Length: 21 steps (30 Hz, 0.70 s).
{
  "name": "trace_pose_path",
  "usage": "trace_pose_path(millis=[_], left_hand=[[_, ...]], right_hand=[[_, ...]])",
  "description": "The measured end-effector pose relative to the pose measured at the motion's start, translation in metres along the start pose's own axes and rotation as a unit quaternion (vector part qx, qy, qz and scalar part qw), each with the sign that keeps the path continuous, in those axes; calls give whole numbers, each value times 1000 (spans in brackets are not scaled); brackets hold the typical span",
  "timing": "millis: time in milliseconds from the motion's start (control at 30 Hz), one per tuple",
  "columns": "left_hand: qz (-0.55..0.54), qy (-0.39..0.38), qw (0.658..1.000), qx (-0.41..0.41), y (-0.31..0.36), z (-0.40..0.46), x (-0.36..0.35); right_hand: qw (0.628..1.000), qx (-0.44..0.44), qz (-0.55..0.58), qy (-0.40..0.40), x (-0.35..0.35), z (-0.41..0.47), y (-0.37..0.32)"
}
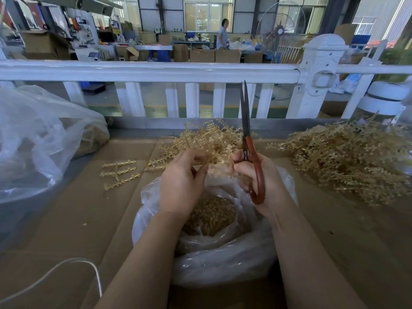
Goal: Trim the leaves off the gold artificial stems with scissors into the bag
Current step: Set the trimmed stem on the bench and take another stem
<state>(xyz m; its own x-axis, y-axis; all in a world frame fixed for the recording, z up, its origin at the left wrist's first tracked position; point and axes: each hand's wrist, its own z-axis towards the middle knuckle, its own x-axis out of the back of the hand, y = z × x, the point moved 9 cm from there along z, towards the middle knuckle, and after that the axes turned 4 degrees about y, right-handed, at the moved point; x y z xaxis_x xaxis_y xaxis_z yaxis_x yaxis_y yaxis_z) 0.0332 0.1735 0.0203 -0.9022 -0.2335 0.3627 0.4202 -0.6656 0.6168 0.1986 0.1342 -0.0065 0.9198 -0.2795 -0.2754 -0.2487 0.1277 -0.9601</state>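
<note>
My left hand (pixel 180 181) pinches a gold artificial stem (pixel 219 167) above the clear plastic bag (pixel 223 259), which holds several cut gold leaves (pixel 211 217). My right hand (pixel 258 175) grips red-handled scissors (pixel 249 152), their dark blades pointing up and nearly closed. The fingers of my right hand also touch the stem. A heap of gold stems (pixel 211 137) lies just behind my hands. A larger heap of gold stems (pixel 350 161) lies at the right.
Loose stem pieces (pixel 119 172) lie on the cardboard-covered table (pixel 73 219) to the left. A big clear bag (pixel 40 139) sits far left. A white cord (pixel 55 275) crosses the near left corner. A white railing (pixel 156 72) runs behind the table.
</note>
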Motion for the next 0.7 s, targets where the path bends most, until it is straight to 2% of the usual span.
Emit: trace_pose_path(millis=[133,233,300,400,567,700], left_hand=[[-4,-98,995,36,-8,-4,-20],[25,-116,993,25,-4,-6,-26],[15,-88,996,31,-3,-5,-20],[-1,-1,1000,23,1,0,-3],[3,106,994,-8,7,1,20],[-20,169,985,42,-5,2,38]], right_hand=[[990,35,97,-100,-12,-4,-10],[983,55,111,-135,-17,-5,-13],[982,55,104,-145,-20,-5,-11],[983,62,104,-141,-20,-5,-11],[983,55,154,-87,-7,1,-7],[979,81,162,-98,-6,0,-13]])
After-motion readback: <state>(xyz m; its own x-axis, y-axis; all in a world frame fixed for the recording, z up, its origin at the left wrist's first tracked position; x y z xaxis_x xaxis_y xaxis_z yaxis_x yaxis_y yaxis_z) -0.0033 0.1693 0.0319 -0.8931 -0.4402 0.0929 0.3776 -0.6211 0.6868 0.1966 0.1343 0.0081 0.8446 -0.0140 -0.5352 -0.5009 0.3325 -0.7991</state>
